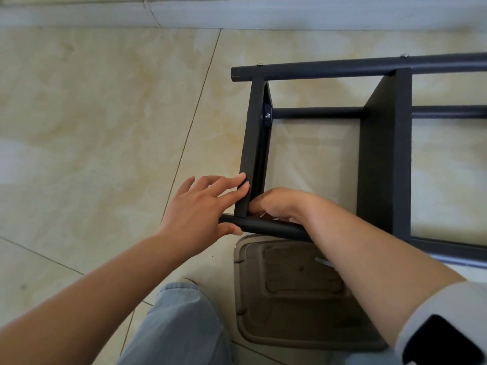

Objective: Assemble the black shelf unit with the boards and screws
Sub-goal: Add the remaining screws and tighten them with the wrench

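Note:
The black shelf unit [384, 154] lies on its side on the tiled floor, with round poles and flat boards joined. My left hand [203, 209] rests on the outer face of the end board [254, 143], thumb under the near pole [274, 227], fingers spread. My right hand [279, 205] is curled at the inner corner where that board meets the near pole; its fingertips are hidden, so what they pinch cannot be seen. Silver screw heads [259, 65] show on the far pole [369, 65].
A translucent brown plastic bin [290, 293] stands on the floor just below the near pole, under my right forearm. My knee in grey trousers [181, 325] is at the bottom centre. A wall skirting [237, 14] runs along the top.

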